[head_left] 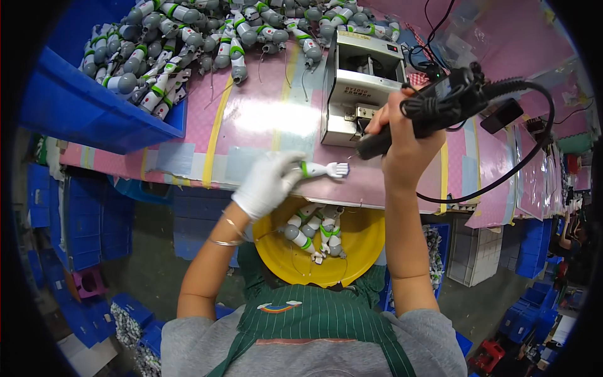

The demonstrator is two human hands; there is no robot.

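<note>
My left hand (267, 183), in a white glove, is closed round a white toy arm (320, 169) with a green band. The toy arm's spread white fingers point right, just above the pink tabletop near its front edge. My bare right hand (408, 141) grips a black corded electric screwdriver (380, 142), tilted with its thin tip just to the right of the toy hand. Tip and toy appear slightly apart. Below the table edge, a yellow basin (370, 254) holds several similar white, grey and green toy arms (306, 240).
A grey metal screw feeder (361, 88) stands behind the screwdriver. A large heap of toy arms (239, 31) covers the table's far side. At left, a blue bin (94, 110) holds more of them. The screwdriver's black cable (527, 157) loops over the table's right side.
</note>
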